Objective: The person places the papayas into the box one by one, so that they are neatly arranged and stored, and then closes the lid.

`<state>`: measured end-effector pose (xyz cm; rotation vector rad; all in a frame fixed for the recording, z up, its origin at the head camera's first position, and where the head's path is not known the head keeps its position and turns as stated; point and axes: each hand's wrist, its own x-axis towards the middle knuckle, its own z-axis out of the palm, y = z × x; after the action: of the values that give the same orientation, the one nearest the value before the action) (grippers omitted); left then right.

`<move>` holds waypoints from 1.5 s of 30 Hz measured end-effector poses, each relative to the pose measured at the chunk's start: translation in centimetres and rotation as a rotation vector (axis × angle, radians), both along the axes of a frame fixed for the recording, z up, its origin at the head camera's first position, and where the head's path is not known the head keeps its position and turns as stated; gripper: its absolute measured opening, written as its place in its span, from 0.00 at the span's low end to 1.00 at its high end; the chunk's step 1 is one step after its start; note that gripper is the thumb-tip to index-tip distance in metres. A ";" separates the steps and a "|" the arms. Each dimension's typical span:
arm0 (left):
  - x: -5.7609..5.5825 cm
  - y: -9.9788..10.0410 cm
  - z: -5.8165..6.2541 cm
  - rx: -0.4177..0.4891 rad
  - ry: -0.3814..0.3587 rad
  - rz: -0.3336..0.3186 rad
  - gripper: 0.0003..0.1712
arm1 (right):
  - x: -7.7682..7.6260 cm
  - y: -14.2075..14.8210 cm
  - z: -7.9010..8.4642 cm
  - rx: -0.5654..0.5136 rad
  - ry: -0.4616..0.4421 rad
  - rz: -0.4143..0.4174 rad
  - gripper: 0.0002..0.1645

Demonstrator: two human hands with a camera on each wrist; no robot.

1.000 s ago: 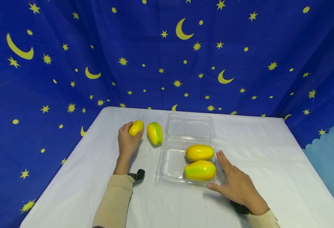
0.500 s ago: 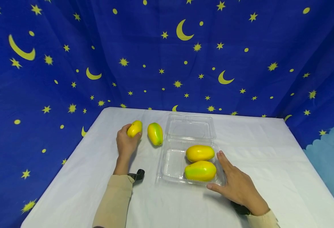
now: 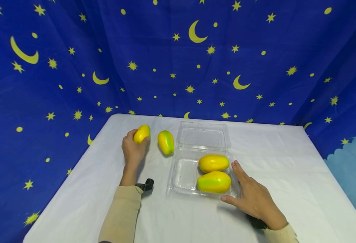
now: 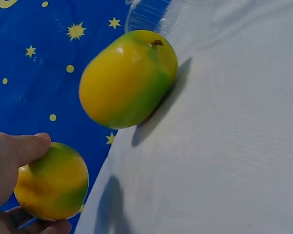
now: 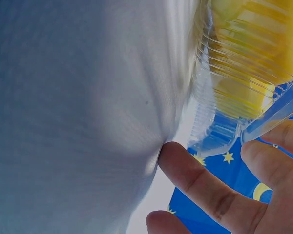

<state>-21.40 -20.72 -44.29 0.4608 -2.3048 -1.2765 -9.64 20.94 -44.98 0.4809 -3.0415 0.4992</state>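
Observation:
My left hand [image 3: 133,148] grips a yellow mango [image 3: 142,133] at the back left of the table, thumb on one side and fingers on the other. In the left wrist view this mango [image 4: 53,183] is apart from its shadow on the cloth. A second, yellow-green mango [image 3: 166,142] lies just right of it. Two more, an upper mango [image 3: 213,163] and a lower mango [image 3: 214,182], lie side by side in the right part of a clear plastic clamshell container [image 3: 184,173]. My right hand [image 3: 254,195] rests with extended fingers at the container's right edge.
The container's lid [image 3: 203,135] lies folded back, away from me. A white cloth [image 3: 184,219] covers the table. Behind and to the left hangs a blue curtain [image 3: 153,40] with yellow moons and stars.
My left hand has shifted slightly left and away from me with the mango, which now stands a bit farther from the neighbouring one. My right hand and the container stay in place.

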 end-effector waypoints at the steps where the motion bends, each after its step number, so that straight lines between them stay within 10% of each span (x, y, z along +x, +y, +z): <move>1: 0.1 0.0 0.1 0.004 0.000 0.004 0.35 | 0.0 0.0 0.0 0.000 -0.002 -0.001 0.72; 22: 0.6 1.3 2.8 0.025 0.102 -0.046 0.35 | -0.1 0.1 -0.1 0.005 -0.016 0.005 0.73; 45: 1.6 4.7 4.3 0.063 0.171 -0.591 0.32 | -0.3 0.1 0.1 -0.004 -0.020 0.017 0.73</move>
<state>-19.85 -16.06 -40.01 -0.3333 -2.3363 -1.5785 -9.98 21.04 -44.87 0.5050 -3.0577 0.5133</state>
